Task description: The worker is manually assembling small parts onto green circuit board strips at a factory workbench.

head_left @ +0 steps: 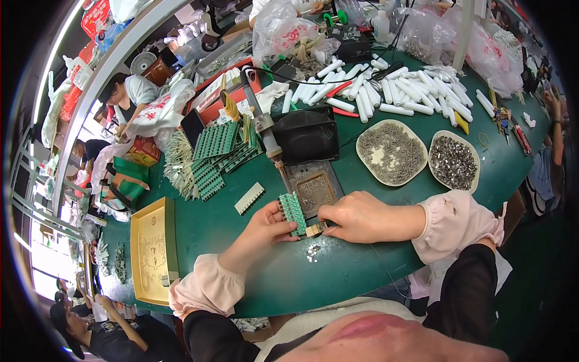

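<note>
On the green table (368,274), stacked green boards (214,142) lie far left (finished or waiting, I cannot tell), and a cream dish (377,157) far right still holds plenty of grey parts. The right hand (365,218) grips a small tan piece (314,230); the left hand (262,229) pinches a single board (292,211) near centre, apparently partway done, just beside that piece.
</note>
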`<move>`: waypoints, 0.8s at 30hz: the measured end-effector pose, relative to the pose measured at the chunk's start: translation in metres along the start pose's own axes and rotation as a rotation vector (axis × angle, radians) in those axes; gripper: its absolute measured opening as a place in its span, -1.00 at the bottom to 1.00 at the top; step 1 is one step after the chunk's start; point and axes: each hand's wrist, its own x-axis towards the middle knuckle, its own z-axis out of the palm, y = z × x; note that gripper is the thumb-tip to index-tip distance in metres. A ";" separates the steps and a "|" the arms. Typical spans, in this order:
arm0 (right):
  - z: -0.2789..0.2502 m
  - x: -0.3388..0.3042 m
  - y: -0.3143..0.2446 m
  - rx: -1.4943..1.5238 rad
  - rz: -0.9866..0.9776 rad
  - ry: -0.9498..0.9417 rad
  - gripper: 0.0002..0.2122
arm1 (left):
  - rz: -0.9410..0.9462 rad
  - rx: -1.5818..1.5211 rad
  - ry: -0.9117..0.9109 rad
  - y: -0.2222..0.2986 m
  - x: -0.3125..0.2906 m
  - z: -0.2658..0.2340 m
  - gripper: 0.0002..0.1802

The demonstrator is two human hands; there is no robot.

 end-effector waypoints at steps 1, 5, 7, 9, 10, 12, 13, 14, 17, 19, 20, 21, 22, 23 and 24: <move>-0.001 0.000 0.001 0.003 0.001 -0.001 -0.76 | 0.002 -0.001 -0.001 0.001 0.000 0.001 -0.51; 0.000 0.000 0.001 0.000 -0.004 0.002 -0.76 | 0.007 -0.003 -0.008 0.001 0.000 0.001 -0.50; 0.000 0.001 0.000 -0.003 -0.008 0.010 -0.77 | 0.008 -0.007 -0.002 0.001 -0.001 0.001 -0.49; 0.001 0.000 0.000 0.002 0.000 0.005 -0.77 | 0.002 -0.011 -0.001 0.001 -0.001 0.001 -0.49; 0.001 0.000 0.000 0.003 0.007 0.003 -0.77 | 0.002 -0.011 0.001 0.001 -0.001 0.002 -0.49; 0.002 0.000 -0.001 0.034 0.001 0.011 -0.79 | 0.000 -0.013 0.003 0.000 -0.002 0.002 -0.49; 0.002 -0.001 -0.001 0.063 -0.004 0.020 -0.80 | 0.001 -0.008 0.001 0.000 -0.002 0.001 -0.50; 0.002 -0.001 -0.002 0.063 -0.004 0.019 -0.80 | 0.004 -0.002 -0.001 -0.001 -0.002 0.001 -0.50; 0.002 0.000 -0.002 0.070 0.006 0.012 -0.80 | 0.008 -0.012 0.005 -0.002 -0.001 0.000 -0.51; 0.001 0.001 -0.002 0.053 0.008 0.011 -0.80 | 0.005 -0.014 0.003 -0.001 -0.001 0.000 -0.51; -0.001 0.001 -0.001 0.051 0.008 0.011 -0.80 | 0.007 -0.012 -0.001 0.000 0.000 0.001 -0.51; -0.002 0.001 -0.002 0.059 0.013 0.014 -0.81 | 0.009 -0.013 -0.002 0.000 0.000 0.001 -0.51; -0.003 0.001 -0.002 0.067 0.018 0.017 -0.81 | 0.004 -0.016 0.002 0.000 0.000 0.002 -0.51; -0.004 0.001 -0.002 0.064 0.018 0.018 -0.81 | -0.001 -0.019 0.007 0.000 0.000 0.002 -0.51; -0.005 0.002 -0.002 0.063 0.017 0.020 -0.81 | 0.002 -0.019 0.004 0.001 0.001 0.001 -0.51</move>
